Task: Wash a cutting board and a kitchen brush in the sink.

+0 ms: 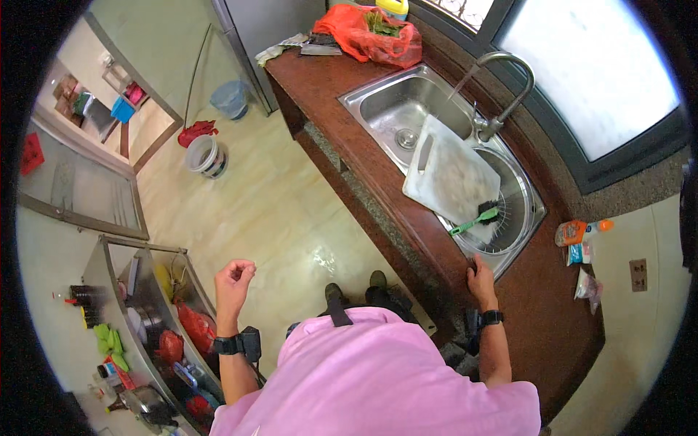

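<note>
My right hand (482,282) rests at the near edge of the double steel sink (495,265), touching the rim or the counter beside it, with nothing seen in it. Raised over the floor, my left hand (234,280) has curled fingers and holds nothing that I can see. A white plastic cutting board (455,171), stained grey-brown, lies tilted across both basins. On its lower right part is a green-handled dish brush (473,222) with black bristles. Beneath it, a round wire rack (526,218) sits in the right basin. Water runs from the faucet (512,57) into the left basin.
A red plastic bag (376,43) with leafy greens and a cleaver (320,50) lie on the far end of the brown counter (332,103). Bottles (571,233) stand by the right wall. A white bucket (206,157) and a blue bin (230,99) stand on the floor; a shelf (158,305) is at left.
</note>
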A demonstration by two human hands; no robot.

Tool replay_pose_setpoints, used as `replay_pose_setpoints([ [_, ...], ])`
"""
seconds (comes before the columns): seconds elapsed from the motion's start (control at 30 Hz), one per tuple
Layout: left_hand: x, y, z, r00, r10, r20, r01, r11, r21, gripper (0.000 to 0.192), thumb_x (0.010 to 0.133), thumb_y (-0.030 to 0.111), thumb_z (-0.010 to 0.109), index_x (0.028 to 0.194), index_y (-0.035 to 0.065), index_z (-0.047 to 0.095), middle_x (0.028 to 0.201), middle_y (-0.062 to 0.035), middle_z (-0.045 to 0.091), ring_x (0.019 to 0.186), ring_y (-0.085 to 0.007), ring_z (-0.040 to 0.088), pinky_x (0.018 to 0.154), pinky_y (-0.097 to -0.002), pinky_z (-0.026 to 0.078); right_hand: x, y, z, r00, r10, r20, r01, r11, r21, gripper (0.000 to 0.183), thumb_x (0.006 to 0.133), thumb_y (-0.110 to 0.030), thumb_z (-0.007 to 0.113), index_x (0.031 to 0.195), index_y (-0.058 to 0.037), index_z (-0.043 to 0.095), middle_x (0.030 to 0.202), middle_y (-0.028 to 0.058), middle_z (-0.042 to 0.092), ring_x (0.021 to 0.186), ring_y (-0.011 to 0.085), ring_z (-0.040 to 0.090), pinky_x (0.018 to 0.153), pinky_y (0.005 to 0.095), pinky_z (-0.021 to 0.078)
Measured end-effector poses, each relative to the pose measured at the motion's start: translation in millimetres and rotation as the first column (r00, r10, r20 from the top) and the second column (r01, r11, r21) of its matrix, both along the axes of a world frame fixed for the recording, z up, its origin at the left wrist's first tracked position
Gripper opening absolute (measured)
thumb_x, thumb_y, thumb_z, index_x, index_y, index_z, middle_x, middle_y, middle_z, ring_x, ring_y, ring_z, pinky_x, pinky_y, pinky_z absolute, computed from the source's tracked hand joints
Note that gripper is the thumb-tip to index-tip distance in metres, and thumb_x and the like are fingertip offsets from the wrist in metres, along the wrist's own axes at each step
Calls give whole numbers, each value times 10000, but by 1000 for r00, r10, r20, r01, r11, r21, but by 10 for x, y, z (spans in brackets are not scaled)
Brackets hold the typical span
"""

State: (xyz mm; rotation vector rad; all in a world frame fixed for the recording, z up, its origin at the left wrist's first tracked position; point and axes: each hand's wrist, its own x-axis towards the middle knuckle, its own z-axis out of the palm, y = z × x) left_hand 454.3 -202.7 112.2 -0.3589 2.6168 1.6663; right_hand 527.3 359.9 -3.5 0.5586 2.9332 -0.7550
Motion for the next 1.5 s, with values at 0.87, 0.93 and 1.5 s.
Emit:
replay_pose_setpoints([
  [0.87, 55, 238, -78, 997, -27, 68, 25, 999, 37, 79, 800, 57, 589, 851, -3, 602, 749, -17, 611, 683, -81, 561, 646, -218, 454, -51, -55, 164, 977, 203, 69, -209, 974, 94, 479, 738, -122, 574, 1179, 8, 440, 1086, 243, 541, 968, 410, 523, 829, 443, 432],
  [0.93, 50, 207, -141, 997, -50, 54, 47, 997, 54, 81, 802, 62, 593, 851, -2, 602, 754, -18, 613, 684, -81, 563, 652, -221, 458, -53, -69, 190, 980, 169, 101, -176, 982, 66, 477, 739, -122, 572, 1179, 9, 442, 1087, 242, 541, 979, 405, 520, 837, 437, 431],
  [1.5, 101, 180, -208, 998, -65, 20, 62, 990, 126, 61, 808, 61, 610, 837, 7, 609, 728, 9, 592, 659, -56, 534, 626, -202, 439, -117, -84, 209, 967, 109, 231, -130, 988, 79, 493, 743, -138, 572, 1205, -33, 436, 994, 267, 570, 919, 425, 542, 807, 460, 439],
])
